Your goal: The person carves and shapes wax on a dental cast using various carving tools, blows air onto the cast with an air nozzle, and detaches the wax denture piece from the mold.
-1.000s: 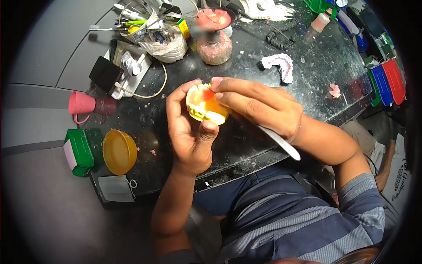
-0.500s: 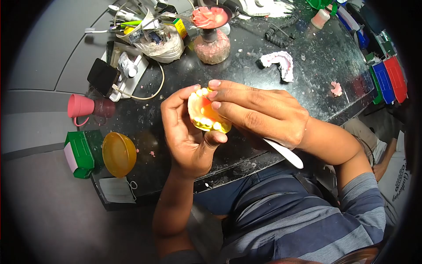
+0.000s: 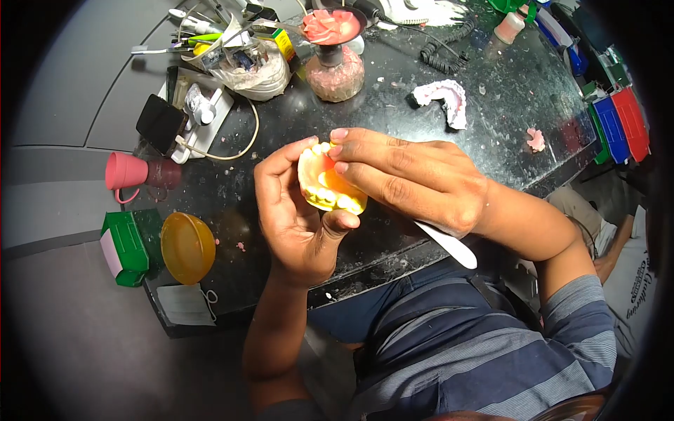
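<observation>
My left hand [image 3: 298, 221] is closed round a yellow dental cast [image 3: 324, 201], holding it up above the bench with the thumb at the lower rim. A pink-orange sheet [image 3: 337, 184], like wax, lines the inside of the tooth arch. The fingertips of my right hand [image 3: 428, 182] press on this lining and the cast's upper right edge. Tucked under that same hand is a white tool [image 3: 449, 245], whose rounded end sticks out below the palm; its other end is hidden.
Behind my hands stand a burner jar [image 3: 335, 74] topped with pink pieces and a cluttered tool container [image 3: 256, 70]. A white arch-shaped cast [image 3: 444, 98] lies on the black bench. An orange bowl [image 3: 187, 248], pink cup [image 3: 126, 174] and face mask [image 3: 185, 305] are at left. Another person [image 3: 621, 274] sits at right.
Both hands keep nearly the same pose on the cast. The whole view has shifted very slightly, and the white tool's end sits a little further left.
</observation>
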Action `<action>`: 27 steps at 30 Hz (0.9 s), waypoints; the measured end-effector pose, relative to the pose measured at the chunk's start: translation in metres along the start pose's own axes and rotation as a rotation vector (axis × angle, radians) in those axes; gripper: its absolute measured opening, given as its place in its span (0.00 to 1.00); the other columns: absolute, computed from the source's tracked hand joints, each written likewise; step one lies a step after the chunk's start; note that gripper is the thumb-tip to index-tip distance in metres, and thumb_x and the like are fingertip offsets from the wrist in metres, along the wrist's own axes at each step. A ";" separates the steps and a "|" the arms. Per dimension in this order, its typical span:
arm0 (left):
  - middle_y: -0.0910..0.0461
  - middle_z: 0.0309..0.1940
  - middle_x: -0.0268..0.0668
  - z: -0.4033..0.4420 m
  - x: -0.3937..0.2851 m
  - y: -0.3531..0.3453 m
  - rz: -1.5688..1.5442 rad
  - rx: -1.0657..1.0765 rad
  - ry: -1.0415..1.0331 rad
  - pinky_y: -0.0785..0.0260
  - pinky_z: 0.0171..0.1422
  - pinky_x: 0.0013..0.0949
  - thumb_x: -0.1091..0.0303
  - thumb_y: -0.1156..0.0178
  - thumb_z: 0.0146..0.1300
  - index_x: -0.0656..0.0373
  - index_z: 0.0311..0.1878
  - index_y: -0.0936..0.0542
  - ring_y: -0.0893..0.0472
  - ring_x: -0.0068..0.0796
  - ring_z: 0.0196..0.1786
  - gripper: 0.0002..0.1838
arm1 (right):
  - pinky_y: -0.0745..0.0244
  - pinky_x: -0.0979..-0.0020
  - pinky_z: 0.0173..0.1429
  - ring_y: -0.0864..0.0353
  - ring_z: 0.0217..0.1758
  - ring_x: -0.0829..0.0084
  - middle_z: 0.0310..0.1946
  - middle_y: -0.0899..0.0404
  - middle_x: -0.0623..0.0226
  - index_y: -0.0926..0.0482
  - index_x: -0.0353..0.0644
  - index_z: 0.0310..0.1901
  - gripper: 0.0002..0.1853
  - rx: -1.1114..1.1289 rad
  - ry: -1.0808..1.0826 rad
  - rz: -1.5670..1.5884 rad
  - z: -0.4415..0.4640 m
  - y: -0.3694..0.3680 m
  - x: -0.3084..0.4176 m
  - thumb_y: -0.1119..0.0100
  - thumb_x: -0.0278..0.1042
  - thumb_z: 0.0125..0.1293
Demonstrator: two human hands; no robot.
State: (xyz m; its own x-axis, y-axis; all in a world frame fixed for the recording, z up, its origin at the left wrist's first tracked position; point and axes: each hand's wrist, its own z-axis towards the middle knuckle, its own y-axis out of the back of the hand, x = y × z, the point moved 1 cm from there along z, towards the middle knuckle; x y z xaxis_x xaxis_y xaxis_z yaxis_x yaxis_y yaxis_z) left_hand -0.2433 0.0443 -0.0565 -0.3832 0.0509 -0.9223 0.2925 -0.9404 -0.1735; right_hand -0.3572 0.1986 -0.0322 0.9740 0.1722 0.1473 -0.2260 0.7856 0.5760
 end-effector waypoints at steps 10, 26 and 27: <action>0.30 0.59 0.44 0.000 0.002 0.001 0.051 0.055 -0.033 0.30 0.65 0.33 0.55 0.21 0.55 0.68 0.67 0.40 0.26 0.30 0.59 0.48 | 0.14 0.69 0.36 0.11 0.39 0.59 0.47 0.17 0.49 0.20 0.27 0.50 0.19 -0.084 -0.112 -0.015 0.000 0.004 -0.001 0.34 0.22 0.56; 0.27 0.60 0.51 -0.001 0.004 0.000 0.012 0.016 -0.088 0.30 0.68 0.40 0.51 0.21 0.52 0.65 0.66 0.42 0.24 0.37 0.62 0.50 | 0.16 0.55 0.59 0.16 0.59 0.48 0.53 0.18 0.51 0.17 0.31 0.53 0.21 0.080 -0.122 0.122 0.006 0.015 0.008 0.32 0.28 0.57; 0.28 0.60 0.51 -0.001 0.004 0.000 0.014 0.012 -0.089 0.30 0.68 0.40 0.51 0.21 0.52 0.65 0.66 0.42 0.24 0.37 0.62 0.50 | 0.16 0.55 0.58 0.16 0.58 0.48 0.53 0.18 0.51 0.17 0.30 0.53 0.21 0.078 -0.117 0.127 0.006 0.015 0.008 0.32 0.28 0.57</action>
State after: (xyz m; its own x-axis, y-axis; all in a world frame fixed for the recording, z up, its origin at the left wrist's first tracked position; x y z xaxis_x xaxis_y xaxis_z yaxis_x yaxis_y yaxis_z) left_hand -0.2438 0.0452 -0.0605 -0.4554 0.0085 -0.8903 0.2881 -0.9447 -0.1564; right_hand -0.3533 0.2085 -0.0176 0.9300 0.1930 0.3128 -0.3520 0.7126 0.6069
